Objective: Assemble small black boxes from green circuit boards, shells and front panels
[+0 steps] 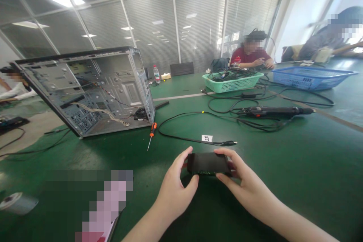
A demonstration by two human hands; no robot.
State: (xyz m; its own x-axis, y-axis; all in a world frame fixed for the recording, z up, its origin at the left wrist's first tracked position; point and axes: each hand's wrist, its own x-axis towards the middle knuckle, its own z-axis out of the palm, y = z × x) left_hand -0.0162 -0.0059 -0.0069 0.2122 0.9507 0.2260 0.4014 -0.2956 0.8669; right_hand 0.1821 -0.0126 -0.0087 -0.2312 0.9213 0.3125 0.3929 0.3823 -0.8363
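Observation:
Both of my hands hold a small black rectangular card with a green circuit-board edge (208,163) just above the green table. My left hand (177,187) grips its left end between thumb and fingers. My right hand (241,179) grips its right end. An open grey computer case (93,90) stands tilted at the far left. An orange-handled screwdriver (151,136) lies in front of the case.
A black cable with a label tag (207,138) loops across the green table (297,166). A black power tool (278,111), a green basket (232,81) and a blue basket (312,77) sit farther back. Other people sit at the far side and edges. A tape roll (17,202) lies near left.

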